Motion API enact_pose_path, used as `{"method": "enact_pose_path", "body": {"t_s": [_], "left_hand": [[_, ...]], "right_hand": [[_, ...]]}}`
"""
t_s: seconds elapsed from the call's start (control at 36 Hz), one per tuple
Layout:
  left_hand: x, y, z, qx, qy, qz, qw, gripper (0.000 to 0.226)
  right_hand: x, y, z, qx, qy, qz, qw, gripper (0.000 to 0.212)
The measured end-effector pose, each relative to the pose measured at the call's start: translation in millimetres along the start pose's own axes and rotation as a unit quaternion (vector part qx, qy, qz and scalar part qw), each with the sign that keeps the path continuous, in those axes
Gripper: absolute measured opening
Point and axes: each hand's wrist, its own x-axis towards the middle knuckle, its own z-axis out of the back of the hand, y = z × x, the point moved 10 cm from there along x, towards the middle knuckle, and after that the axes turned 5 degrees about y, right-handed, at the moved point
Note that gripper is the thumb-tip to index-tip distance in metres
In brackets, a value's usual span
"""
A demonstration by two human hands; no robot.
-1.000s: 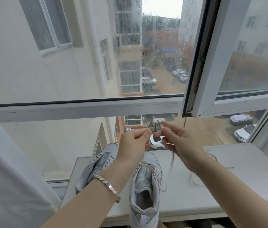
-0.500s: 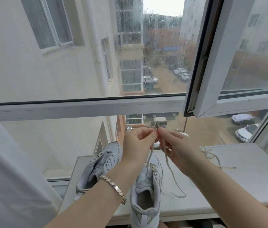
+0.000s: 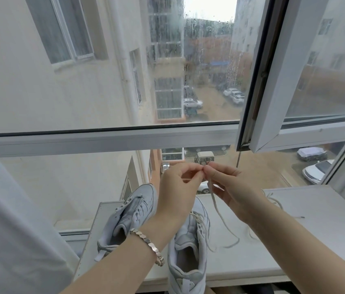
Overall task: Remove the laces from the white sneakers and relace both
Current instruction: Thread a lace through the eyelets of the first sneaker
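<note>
Fingers of the left hand [image 3: 178, 187] and the right hand [image 3: 233, 187] curled, thumb tips against forefingers, meeting tip to tip and pinching the tips of a white lace [image 3: 218, 211] between them. Hold it up in the air, touching nothing else.

Below the fingers: slack lace, dropping to a loop on the windowsill [image 3: 326, 230] and running back into the top eyelets of the near sneaker [image 3: 188, 251], straight under the left wrist. Below and left of the fingers, just beside that shoe and angled away from it: the far sneaker [image 3: 129, 213], partly hidden by the left forearm and its bracelet [image 3: 148, 244]. Below and right of the fingers, partly behind the right wrist: a second lace [image 3: 278, 205], loose on the sill, one end trailing further right.

Just beyond the fingers, the lower window pane. Above them, the white crossbar [image 3: 103, 141]. Up and to the right, the open sash [image 3: 273, 98], well apart from the hands. Far left of the fingers, a white curtain [image 3: 8, 230].

Left end of the sill just past the far sneaker. Front edge under both forearms, with the near sneaker's heel reaching it. Bare sill to the right of the fingers, past the second lace.

Both shoe mouths facing up, insole showing in the near one.
</note>
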Motion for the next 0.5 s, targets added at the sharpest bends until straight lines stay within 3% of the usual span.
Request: {"method": "enact_pose_path", "body": {"t_s": [0.14, 0.5], "left_hand": [[-1.3, -0.1, 2.6, 0.001, -0.012, -0.014, 1.0, 0.031], [-1.9, -5.3, 3.2, 0.04, -0.009, -0.052, 0.998, 0.014]], "right_hand": [[1.5, -4.7, 0.2, 0.017, 0.0, -0.014, 1.0, 0.042], [1.9, -6.0, -7.4, 0.001, 0.022, -0.018, 1.0, 0.023]]}}
